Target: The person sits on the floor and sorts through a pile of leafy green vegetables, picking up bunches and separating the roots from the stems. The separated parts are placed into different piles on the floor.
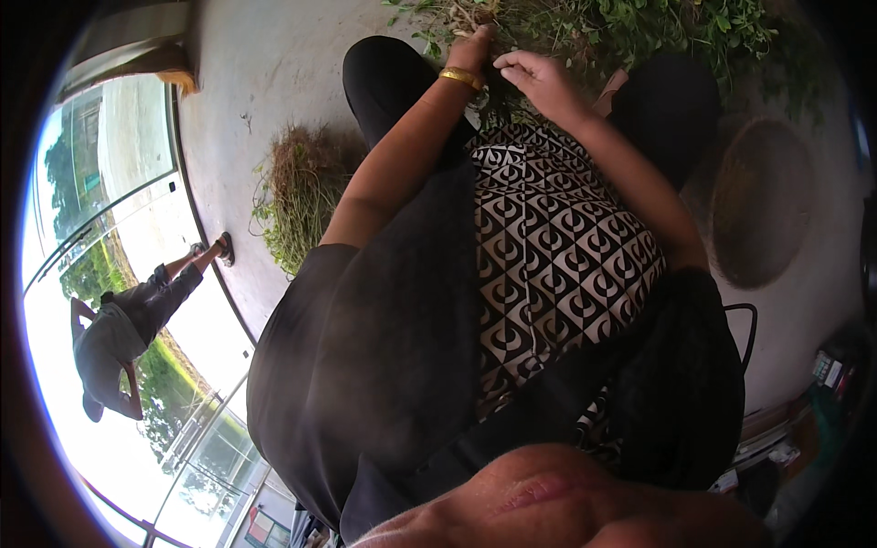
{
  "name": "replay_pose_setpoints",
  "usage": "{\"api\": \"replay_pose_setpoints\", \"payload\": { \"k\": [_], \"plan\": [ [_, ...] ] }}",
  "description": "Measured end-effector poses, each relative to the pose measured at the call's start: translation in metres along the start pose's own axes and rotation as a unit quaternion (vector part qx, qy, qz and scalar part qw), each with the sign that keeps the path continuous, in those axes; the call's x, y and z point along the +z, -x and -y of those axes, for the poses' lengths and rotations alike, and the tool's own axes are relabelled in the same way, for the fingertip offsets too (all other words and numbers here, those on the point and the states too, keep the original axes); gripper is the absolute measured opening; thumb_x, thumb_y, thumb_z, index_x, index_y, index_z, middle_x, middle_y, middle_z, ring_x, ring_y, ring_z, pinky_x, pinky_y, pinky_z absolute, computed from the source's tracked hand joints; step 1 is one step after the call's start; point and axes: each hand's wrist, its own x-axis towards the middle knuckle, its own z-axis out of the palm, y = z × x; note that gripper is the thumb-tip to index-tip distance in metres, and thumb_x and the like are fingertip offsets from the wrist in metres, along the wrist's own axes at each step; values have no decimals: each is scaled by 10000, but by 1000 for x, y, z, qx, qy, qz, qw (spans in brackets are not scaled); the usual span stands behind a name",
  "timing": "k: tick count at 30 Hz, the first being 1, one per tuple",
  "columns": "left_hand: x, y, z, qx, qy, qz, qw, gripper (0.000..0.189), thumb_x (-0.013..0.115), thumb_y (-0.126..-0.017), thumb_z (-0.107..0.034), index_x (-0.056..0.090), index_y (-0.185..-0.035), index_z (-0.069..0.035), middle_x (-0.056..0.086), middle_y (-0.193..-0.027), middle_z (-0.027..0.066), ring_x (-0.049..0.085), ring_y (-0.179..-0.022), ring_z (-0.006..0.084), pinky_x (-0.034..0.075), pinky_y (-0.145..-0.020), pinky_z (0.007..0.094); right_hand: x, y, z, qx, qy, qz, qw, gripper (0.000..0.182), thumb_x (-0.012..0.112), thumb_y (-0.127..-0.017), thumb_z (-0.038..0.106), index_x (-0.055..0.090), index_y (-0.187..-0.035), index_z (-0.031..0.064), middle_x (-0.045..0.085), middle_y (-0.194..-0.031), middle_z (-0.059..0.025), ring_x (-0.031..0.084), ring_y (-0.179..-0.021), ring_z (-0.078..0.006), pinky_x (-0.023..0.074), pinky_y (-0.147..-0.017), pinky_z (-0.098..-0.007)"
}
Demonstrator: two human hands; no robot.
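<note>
My left hand (pixel 471 51), with a gold-coloured bracelet at the wrist, is closed around the root end of some uprooted leafy plants; pale, pod-like bits (pixel 467 19) show above its fingers. Just to the right, my right hand (pixel 538 75) has its fingers partly bent and apart, with nothing visible in them. A heap of green leafy plants (pixel 658 31) with brown stems and roots lies beyond both hands. Some dark foliage hangs between my knees, below the hands. A black-and-beige patterned cloth (pixel 555 240) covers my front.
On the concrete floor to the left lies a bundle of stems and roots (pixel 305 195). A round, shallow container (pixel 764 202) is on the right. A person (pixel 123 335) stands by the glass doors (pixel 103 137) at the far left. Assorted items lie at the lower right.
</note>
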Motion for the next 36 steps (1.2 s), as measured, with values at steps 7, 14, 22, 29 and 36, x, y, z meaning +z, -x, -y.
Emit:
{"api": "replay_pose_setpoints", "payload": {
  "k": [7, 14, 22, 29, 36],
  "plan": [
    [22, 23, -10, -112, 82, 72, 988, 345, 666, -855, -272, 608, -1000, 36, 641, -901, 97, 608, -750, 168, 502, -634, 315, -9, -3, -9, 74, 234, -9, 969, 207, 668, -814, 172, 586, -934, 26, 627, -754, -134, 595, -627, -266, 468, -585, -348],
    [15, 13, 3, 51, -122, -4, 991, 264, 661, -816, -235, 652, -862, 24, 659, -746, 90, 618, -654, 175, 488, -597, 331, -27, -1, -2, 302, -321, 33, 897, 190, 603, -852, 160, 631, -980, 23, 505, -572, 4, 384, -401, -49, 276, -362, -202],
    [22, 15, 3, 192, -320, 9, 928, 272, 670, -756, -266, 657, -836, -7, 650, -691, 166, 645, -619, 270, 496, -588, 364, -51, 2, 17, 429, -446, 112, 778, 177, 544, -843, 187, 555, -802, 15, 448, -564, 11, 315, -370, -21, 217, -313, -161],
    [3, 28, -38, -28, -148, 163, 975, 357, 620, -872, -343, 625, -1057, -38, 659, -916, 40, 608, -781, 136, 486, -689, 290, -150, 41, 52, 256, -553, -36, 792, 81, 499, -821, 54, 551, -868, 14, 454, -633, -5, 288, -419, -30, 200, -331, -157],
    [26, 36, -55, -86, 48, 319, 943, 525, 378, -962, -491, 497, -1248, -66, 633, -969, 26, 576, -799, 113, 456, -686, 252, -441, 266, -42, 402, 50, -531, 744, 257, 602, -813, 224, 635, -956, 13, 654, -883, -108, 632, -789, -167, 493, -667, -288]
  ]
}}
